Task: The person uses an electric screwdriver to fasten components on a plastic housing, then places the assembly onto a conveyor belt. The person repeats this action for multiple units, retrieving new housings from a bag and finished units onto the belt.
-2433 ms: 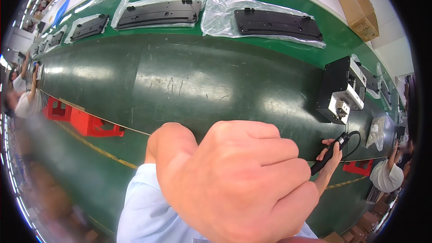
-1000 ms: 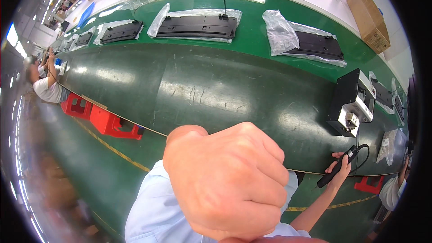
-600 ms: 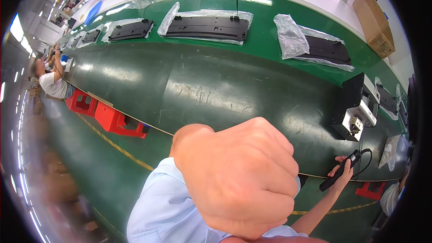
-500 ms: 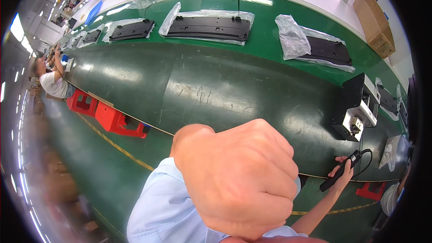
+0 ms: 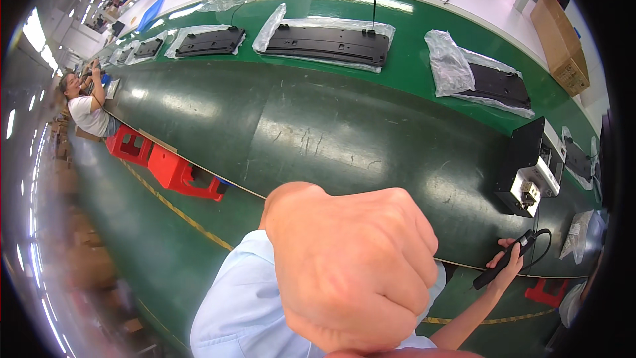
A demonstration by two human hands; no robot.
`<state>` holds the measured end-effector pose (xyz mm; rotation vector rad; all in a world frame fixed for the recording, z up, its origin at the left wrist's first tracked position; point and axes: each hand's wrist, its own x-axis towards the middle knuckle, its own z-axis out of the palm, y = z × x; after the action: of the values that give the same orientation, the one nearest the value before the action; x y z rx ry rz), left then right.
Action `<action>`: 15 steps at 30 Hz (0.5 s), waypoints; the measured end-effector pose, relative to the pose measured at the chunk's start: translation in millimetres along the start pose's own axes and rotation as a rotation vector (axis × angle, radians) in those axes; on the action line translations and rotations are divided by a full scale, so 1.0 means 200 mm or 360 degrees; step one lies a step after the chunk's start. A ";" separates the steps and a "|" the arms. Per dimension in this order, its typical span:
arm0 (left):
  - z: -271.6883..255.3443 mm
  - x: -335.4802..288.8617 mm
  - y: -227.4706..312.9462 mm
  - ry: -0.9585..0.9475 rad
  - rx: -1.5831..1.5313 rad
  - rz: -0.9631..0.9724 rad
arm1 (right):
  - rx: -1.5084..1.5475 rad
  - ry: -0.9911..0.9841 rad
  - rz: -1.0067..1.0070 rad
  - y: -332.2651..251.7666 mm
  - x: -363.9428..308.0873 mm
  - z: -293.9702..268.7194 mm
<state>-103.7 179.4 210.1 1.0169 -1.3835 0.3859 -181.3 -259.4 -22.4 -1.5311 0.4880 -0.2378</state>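
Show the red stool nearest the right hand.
The stool at far right, near the right hand holding the black tool; the other stools stand far left.

Ceiling lamps (image 5: 34,30): burning white at far left, the brightest source in view
Workbench (image 5: 371,113): pale glare pooling across its dark, glossy surface
Left hand (image 5: 351,265): brightly lit in the foreground
Boxes (image 5: 86,245): smeared by blur
Bench edge (image 5: 245,189): bowed by fisheye distortion, corners black
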 end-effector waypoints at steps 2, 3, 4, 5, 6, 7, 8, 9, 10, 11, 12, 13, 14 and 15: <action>0.00 0.00 -0.01 0.0001 0.0010 0.0068 | -0.0011 -0.0009 -0.0010 0.00 0.00 0.01; -0.01 0.00 0.00 0.0011 0.0022 0.0079 | -0.0009 -0.0010 -0.0011 -0.01 -0.01 0.02; -0.01 0.00 0.00 0.0023 0.0034 0.0086 | -0.0010 0.0007 0.0001 -0.01 -0.01 0.03; -0.02 -0.01 0.01 -0.0014 0.0067 -0.0006 | -0.0011 0.0031 0.0013 -0.02 -0.02 0.04; -0.03 -0.01 0.01 -0.0051 0.0100 -0.0097 | -0.0009 0.0034 0.0012 -0.02 -0.03 0.04; -0.05 -0.02 0.01 -0.0087 0.0134 -0.0189 | -0.0016 0.0029 0.0008 -0.03 -0.03 0.04; -0.06 -0.04 0.00 -0.0123 0.0167 -0.0280 | -0.0022 0.0024 0.0005 -0.03 -0.03 0.04; -0.08 -0.04 -0.01 -0.0144 0.0183 -0.0322 | -0.0021 0.0028 0.0002 -0.04 -0.04 0.05; -0.10 -0.05 -0.03 -0.0166 0.0194 -0.0366 | -0.0029 0.0045 0.0009 -0.05 -0.05 0.07; -0.13 -0.05 -0.06 -0.0207 0.0214 -0.0410 | -0.0031 0.0045 0.0014 -0.06 -0.05 0.09; -0.16 -0.05 -0.11 -0.0245 0.0221 -0.0448 | -0.0028 0.0051 0.0009 -0.07 -0.06 0.09; -0.20 -0.05 -0.15 -0.0277 0.0248 -0.0563 | -0.0022 0.0019 0.0008 -0.06 -0.06 0.09; -0.24 -0.04 -0.19 -0.0316 0.0277 -0.0671 | -0.0009 -0.0010 0.0001 -0.06 -0.06 0.08; -0.26 -0.03 -0.23 -0.0261 0.0300 -0.0786 | 0.0005 -0.0011 -0.0007 -0.07 -0.07 0.08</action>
<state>-37.8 196.6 195.1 1.5275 -1.2005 0.0645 -184.7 -240.1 -7.7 -1.5297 0.4786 -0.2368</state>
